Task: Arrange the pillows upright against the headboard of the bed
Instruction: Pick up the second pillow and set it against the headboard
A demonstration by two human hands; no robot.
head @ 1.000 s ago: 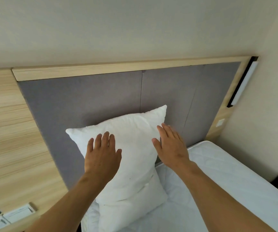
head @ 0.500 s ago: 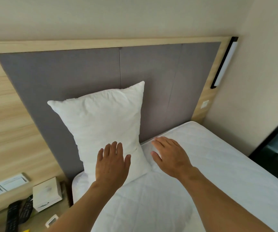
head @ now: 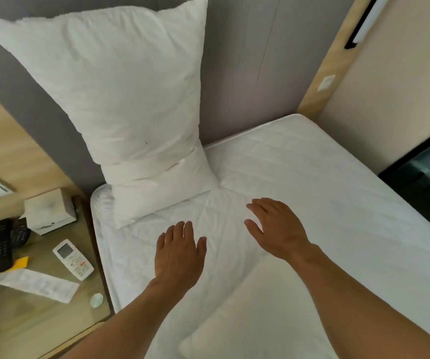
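Note:
A white pillow (head: 120,89) stands upright at the bed's left end, leaning on the grey padded headboard (head: 245,68), its lower part creased on the white mattress (head: 325,182). A second white pillow (head: 257,314) lies flat on the mattress near the bottom of the view, between my forearms. My left hand (head: 180,252) hovers palm down over the mattress, below the standing pillow and apart from it, fingers spread, holding nothing. My right hand (head: 276,226) is also empty and open, just right of the standing pillow's lower corner.
A wooden bedside table (head: 40,322) stands left of the bed with a white box (head: 49,211), a white remote (head: 73,259), black remotes (head: 1,244) and a paper slip (head: 35,283). A wall (head: 390,86) and dark furniture (head: 426,182) border the bed's right side.
Both hands have come off the standing pillow and drawn back toward me over the mattress. My view has tilted down, bringing the flat pillow and the bedside table into sight.

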